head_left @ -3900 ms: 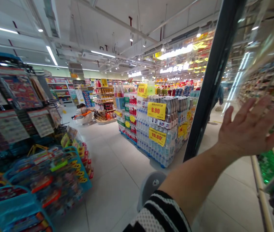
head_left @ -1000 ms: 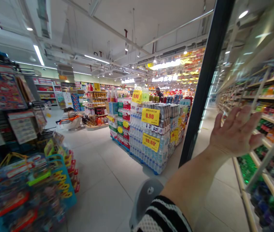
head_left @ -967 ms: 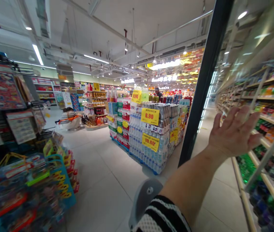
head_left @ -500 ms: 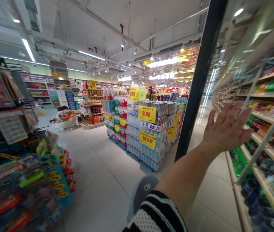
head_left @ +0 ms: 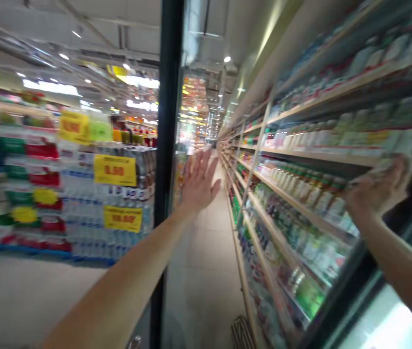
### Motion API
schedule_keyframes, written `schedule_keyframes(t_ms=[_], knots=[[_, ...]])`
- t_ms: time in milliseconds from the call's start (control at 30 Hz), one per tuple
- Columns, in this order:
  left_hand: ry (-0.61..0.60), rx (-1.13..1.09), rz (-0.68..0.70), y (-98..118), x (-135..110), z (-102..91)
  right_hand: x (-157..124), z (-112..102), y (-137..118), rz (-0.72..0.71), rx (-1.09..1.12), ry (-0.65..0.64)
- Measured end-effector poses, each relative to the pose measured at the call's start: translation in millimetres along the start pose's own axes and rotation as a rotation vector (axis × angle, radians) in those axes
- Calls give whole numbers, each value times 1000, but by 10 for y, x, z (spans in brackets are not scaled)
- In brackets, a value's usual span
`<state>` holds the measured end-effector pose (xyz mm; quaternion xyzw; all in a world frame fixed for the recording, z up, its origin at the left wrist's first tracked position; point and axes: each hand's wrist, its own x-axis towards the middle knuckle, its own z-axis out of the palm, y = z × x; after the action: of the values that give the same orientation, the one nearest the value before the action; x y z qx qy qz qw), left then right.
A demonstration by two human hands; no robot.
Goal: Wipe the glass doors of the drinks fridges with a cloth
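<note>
My left hand (head_left: 200,179) reaches out to the middle of the view with its fingers spread. It lies flat at the glass door pane, just right of the door's dark upright frame (head_left: 169,116). On the right, my right hand (head_left: 367,194) is raised and smeared by motion. Its fingers seem bent round a pale, cloth-like thing (head_left: 411,182), too blurred to name surely. Behind the hands, bottles (head_left: 318,194) stand in rows on cooler shelves (head_left: 303,211), seen through or mirrored in glass; I cannot tell which.
To the left, shrink-wrapped bottle packs (head_left: 82,208) are stacked on a blue pallet (head_left: 93,261) with yellow price signs (head_left: 114,169). A pale tiled floor (head_left: 216,252) runs along the shelves. A dark door edge (head_left: 358,281) slants across the lower right.
The view has swung right, so the stack and dark frame now sit further left. My left hand stays spread at the glass. My right hand has come into view.
</note>
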<state>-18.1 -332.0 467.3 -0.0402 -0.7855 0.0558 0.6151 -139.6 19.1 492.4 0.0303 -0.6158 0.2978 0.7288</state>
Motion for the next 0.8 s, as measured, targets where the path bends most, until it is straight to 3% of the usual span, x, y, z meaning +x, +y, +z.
schedule_keyframes(t_ms=[67,133,167,300,333,367,467,500,533,633,667,733,800], knots=[[55,-16,-16,-35,-8,56,104,-132,90,-222,-28,-161],[95,-31,0,-51,-10,81,73,-121,76,-413,-24,-280],[113,-38,6,-55,-8,83,50,-87,60,-434,-37,-292],[148,-55,25,-65,0,76,33,-2,11,-107,-70,-76],[156,-53,29,-68,2,79,30,-10,0,-88,-65,-65],[162,-47,34,-72,3,85,21,-26,-12,-144,-51,-100],[187,-21,50,-86,4,106,-9,-60,-31,-507,1,-313],[196,-13,57,-90,4,112,-4,-54,-34,-543,4,-324],[205,-8,65,-93,4,117,10,-38,-41,-500,-2,-283],[214,-11,69,-98,5,122,39,46,-153,-166,-20,-43],[207,-21,63,-98,6,121,18,74,-228,-132,-12,-14],[191,-41,47,-99,7,119,-80,111,-398,-295,20,-100],[181,-39,37,-100,9,119,-182,123,-516,-614,71,-265]])
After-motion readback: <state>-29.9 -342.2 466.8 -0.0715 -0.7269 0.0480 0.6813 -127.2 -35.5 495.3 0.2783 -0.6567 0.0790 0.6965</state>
